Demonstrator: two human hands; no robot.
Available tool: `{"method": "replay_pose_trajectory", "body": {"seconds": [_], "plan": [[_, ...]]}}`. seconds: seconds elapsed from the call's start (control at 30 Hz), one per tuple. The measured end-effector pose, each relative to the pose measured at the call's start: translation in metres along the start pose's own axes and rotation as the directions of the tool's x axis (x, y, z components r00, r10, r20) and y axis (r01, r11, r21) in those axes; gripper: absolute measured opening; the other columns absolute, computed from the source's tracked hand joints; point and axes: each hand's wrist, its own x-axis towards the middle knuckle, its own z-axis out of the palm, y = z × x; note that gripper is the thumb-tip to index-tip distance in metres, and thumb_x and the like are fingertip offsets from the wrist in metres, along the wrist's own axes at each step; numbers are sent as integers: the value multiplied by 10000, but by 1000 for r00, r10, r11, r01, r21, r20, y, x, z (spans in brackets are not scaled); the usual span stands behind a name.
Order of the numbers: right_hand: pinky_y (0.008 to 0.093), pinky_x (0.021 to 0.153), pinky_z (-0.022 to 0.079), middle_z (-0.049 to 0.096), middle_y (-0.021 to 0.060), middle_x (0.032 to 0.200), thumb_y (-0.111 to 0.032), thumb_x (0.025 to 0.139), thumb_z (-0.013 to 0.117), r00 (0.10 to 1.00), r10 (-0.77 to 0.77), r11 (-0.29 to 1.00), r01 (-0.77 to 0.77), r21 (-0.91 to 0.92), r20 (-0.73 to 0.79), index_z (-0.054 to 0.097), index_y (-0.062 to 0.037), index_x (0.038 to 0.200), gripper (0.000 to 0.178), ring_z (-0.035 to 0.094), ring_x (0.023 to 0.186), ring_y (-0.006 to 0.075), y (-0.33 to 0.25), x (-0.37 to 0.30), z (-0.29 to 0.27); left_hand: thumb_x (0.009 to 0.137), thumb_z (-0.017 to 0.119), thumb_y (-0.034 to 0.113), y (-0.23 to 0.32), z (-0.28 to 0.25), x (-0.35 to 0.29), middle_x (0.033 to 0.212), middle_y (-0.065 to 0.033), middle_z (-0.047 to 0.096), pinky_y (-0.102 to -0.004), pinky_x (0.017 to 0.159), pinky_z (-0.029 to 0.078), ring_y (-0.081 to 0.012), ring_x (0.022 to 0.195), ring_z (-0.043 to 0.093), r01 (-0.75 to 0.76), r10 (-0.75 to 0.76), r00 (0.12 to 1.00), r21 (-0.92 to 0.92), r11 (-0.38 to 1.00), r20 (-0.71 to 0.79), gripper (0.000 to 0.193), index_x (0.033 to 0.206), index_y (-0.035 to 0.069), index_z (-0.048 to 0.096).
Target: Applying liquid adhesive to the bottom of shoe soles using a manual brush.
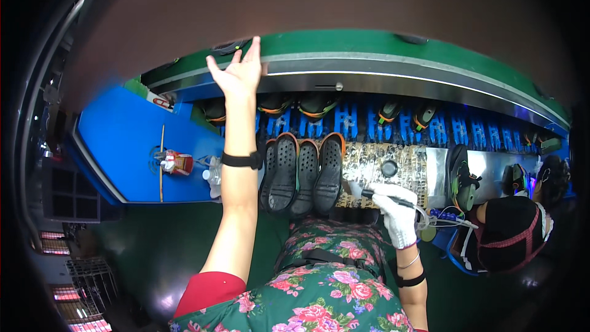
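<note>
My left hand [239,77] reaches out bare to the green conveyor belt [332,43], its fingers spread and nothing seen in them. Just beyond its fingertips lies a dark shoe [227,47], partly cut off by a dark blur. My right hand [398,216], in a white glove, grips a slim black pen-like tool [382,196] with a pale tube trailing from it. Between my arms several black clogs with holes [297,175] stand side by side, with orange and green edging. A small round black piece [389,168] sits on the tape-covered board [362,160] ahead of the right hand.
Blue racks [346,120] with more shoes run below the conveyor's metal edge. At left, a blue table [123,141] bears a red-and-white packet [178,163]; a clear bottle [212,174] is beside my left forearm. Another person [510,233] works at right, near a shoe [462,178].
</note>
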Motion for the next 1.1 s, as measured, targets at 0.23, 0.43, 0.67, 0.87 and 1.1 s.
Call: {"method": "replay_pose_trajectory", "body": {"seconds": [0.23,0.43,0.67,0.87,1.1], "plan": [[197,561,442,777,65,897,55,814,798,988,72,992,-56,112,-139,793,13,1080,270,618,664,59,12,-7,-17,895,760,351,-186,19,-26,1257,-178,672,-459,923,566,-309,1162,663,-320,-223,922,947,26,317,546,1325,37,637],[201,558,434,777,74,902,65,816,784,986,26,987,1,161,-163,789,23,1075,262,595,647,58,13,-4,-23,880,789,254,-279,20,-11,1074,-159,726,-427,831,578,-278,888,717,-633,-305,774,700,-330,555,426,1225,23,691],[180,554,374,763,66,960,54,872,716,936,76,933,55,356,-344,746,49,1135,265,527,635,45,8,-2,-61,928,723,125,-173,36,-68,1340,-167,551,-378,802,634,-250,1119,626,-406,-190,872,884,233,451,285,1146,56,553],[164,603,397,639,178,1161,100,940,614,991,-1,573,112,812,-137,629,85,1234,294,485,762,66,-9,6,-95,998,542,129,-19,10,-102,1282,-217,650,-409,1028,522,-260,1164,639,-416,81,908,857,304,412,299,1281,35,559],[241,757,553,748,176,1137,80,858,696,992,-125,832,120,542,-29,735,19,1092,244,715,931,184,-76,5,-6,1044,564,430,-63,-64,-145,1158,-177,736,-374,933,577,-238,997,720,268,-547,825,951,155,-143,514,1340,14,619]]}}
